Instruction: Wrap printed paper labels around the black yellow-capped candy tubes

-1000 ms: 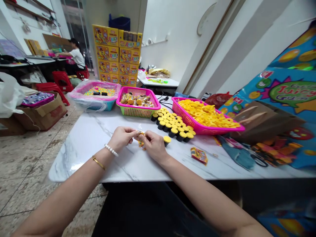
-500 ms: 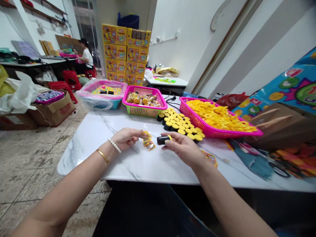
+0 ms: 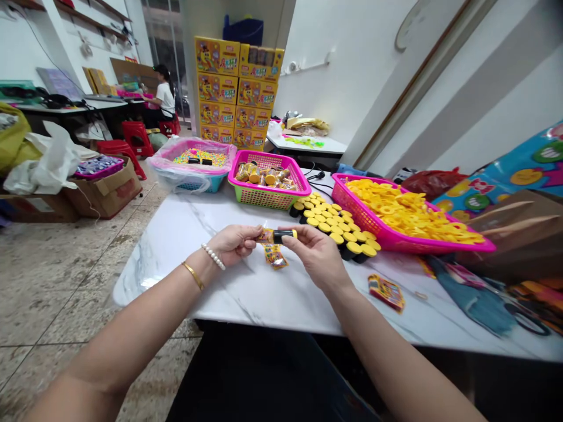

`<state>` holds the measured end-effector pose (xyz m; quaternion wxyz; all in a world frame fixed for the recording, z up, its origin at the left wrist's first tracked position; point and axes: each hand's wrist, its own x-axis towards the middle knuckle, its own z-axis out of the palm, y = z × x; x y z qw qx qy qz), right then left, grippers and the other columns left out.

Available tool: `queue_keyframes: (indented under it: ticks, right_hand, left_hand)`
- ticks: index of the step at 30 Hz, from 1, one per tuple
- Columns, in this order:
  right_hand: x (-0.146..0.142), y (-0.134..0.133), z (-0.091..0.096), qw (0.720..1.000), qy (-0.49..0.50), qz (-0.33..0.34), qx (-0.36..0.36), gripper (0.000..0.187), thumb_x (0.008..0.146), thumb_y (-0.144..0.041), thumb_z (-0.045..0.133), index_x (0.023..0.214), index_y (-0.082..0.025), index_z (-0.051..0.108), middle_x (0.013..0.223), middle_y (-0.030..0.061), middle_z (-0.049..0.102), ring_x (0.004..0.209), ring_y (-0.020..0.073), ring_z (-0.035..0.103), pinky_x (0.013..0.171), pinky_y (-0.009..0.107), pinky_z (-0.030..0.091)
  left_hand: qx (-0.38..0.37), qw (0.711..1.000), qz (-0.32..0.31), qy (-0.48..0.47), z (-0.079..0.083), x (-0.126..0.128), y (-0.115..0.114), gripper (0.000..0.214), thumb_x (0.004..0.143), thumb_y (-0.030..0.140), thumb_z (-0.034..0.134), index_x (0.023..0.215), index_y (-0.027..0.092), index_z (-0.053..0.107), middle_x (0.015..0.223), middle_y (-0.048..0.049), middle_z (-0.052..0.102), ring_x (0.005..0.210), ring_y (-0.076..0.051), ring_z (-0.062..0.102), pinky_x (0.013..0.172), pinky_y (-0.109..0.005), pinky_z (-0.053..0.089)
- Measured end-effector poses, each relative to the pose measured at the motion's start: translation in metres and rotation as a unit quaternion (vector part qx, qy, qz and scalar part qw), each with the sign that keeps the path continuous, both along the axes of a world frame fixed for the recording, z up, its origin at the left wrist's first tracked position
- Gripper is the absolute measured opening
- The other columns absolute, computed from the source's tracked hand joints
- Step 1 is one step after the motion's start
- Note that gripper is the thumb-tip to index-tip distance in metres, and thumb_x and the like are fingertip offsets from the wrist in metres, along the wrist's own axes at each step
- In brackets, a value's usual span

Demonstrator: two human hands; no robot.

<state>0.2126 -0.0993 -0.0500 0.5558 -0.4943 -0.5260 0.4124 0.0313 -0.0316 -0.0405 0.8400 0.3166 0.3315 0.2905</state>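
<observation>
Spanning the view from 9 o'clock to 4 o'clock, the white marble table (image 3: 185, 234) carries all work items. At 2 o'clock of the hands, the pink basket (image 3: 358, 214) holds yellow rings (image 3: 409, 214). The block of black capped tubes (image 3: 329, 221) stands upright just beside its near wall, at 1 o'clock of the hands. Both forearms enter from 6 o'clock and converge over the table's near half.

The left hand (image 3: 233, 243) faces 3 o'clock. Its thumb and forefinger are pinched on the top of the candy packet (image 3: 273, 256), with the other fingers curled.

The right hand (image 3: 314, 255) faces 9 o'clock. Its thumb and forefinger are clamped on the black tube (image 3: 284, 235) at its yellow-capped end.

- **Tube long axis:** level, running 9 o'clock to 3 o'clock. The capped end points to 3 o'clock. The black end points to 9 o'clock and meets the left fingertips.
- **Tube position:** in the air between the two hands, projecting from the right fingertips.
- **Packet:** hangs toward 5 o'clock below the tube, lower end near the table
</observation>
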Motion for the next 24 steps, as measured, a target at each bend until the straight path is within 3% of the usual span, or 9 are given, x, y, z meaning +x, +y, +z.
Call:
queue_keyframes:
  ticks: [3,7,9,12,16,24]
  right_hand:
    - [-0.006,-0.002,0.002,0.997,-0.058,-0.035,0.044,0.032,0.073,-0.04,0.077,0.096,-0.02,0.066,0.096,0.0066,0.074,0.089,0.0209,0.071,0.081,0.035,0.058]
    - [-0.012,-0.007,0.002,0.984,-0.156,-0.032,0.074,0.026,0.077,-0.036,0.073,0.096,-0.023,0.062,0.079,0.001,0.07,0.066,0.0166,0.067,0.063,0.031,0.058]
    - [-0.013,-0.008,0.003,0.982,-0.16,-0.039,0.096,0.026,0.077,-0.036,0.074,0.097,-0.024,0.062,0.083,0.0016,0.071,0.07,0.0173,0.068,0.067,0.032,0.059]
    - [-0.011,-0.007,0.004,0.989,-0.077,-0.05,0.116,0.028,0.075,-0.037,0.077,0.096,-0.023,0.064,0.106,0.0059,0.072,0.094,0.0207,0.07,0.086,0.037,0.058]
    - [-0.011,-0.004,0.005,0.996,0.073,-0.002,0.055,0.028,0.076,-0.043,0.076,0.093,-0.023,0.067,0.112,0.0054,0.072,0.101,0.0209,0.069,0.096,0.041,0.054]
    - [-0.02,0.002,0.003,0.993,0.116,-0.009,-0.032,0.036,0.065,-0.043,0.083,0.081,-0.02,0.061,0.086,0.0009,0.074,0.079,0.0158,0.072,0.082,0.033,0.059]
  left_hand:
    - [0.001,1.0,0.004,-0.001,0.002,0.0,-0.001,0.018,0.091,0.012,0.059,0.074,0.006,0.062,0.067,-0.0038,0.062,0.034,0.004,0.033,0.029,-0.007,0.017]
    - [0.008,1.0,0.014,0.002,0.004,0.0,-0.002,0.025,0.094,0.014,0.053,0.071,0.006,0.061,0.064,-0.0036,0.061,0.033,0.004,0.031,0.029,-0.007,0.017]
    - [0.007,1.0,0.017,0.0,0.004,0.0,-0.002,0.024,0.093,0.013,0.054,0.072,0.007,0.062,0.064,-0.0028,0.061,0.033,0.003,0.032,0.029,-0.007,0.017]
    - [0.005,1.0,0.014,0.002,0.002,0.0,-0.001,0.019,0.092,0.01,0.055,0.075,0.007,0.063,0.067,-0.0033,0.063,0.034,0.003,0.034,0.029,-0.007,0.018]
    - [0.002,1.0,0.013,-0.011,0.0,-0.001,0.0,0.017,0.092,0.008,0.053,0.079,0.008,0.065,0.067,-0.0024,0.063,0.035,0.003,0.035,0.03,-0.006,0.021]
    - [0.02,0.999,0.017,-0.023,0.003,-0.001,-0.001,0.024,0.093,0.014,0.055,0.071,0.008,0.06,0.06,0.0007,0.054,0.035,0.002,0.033,0.03,-0.008,0.019]
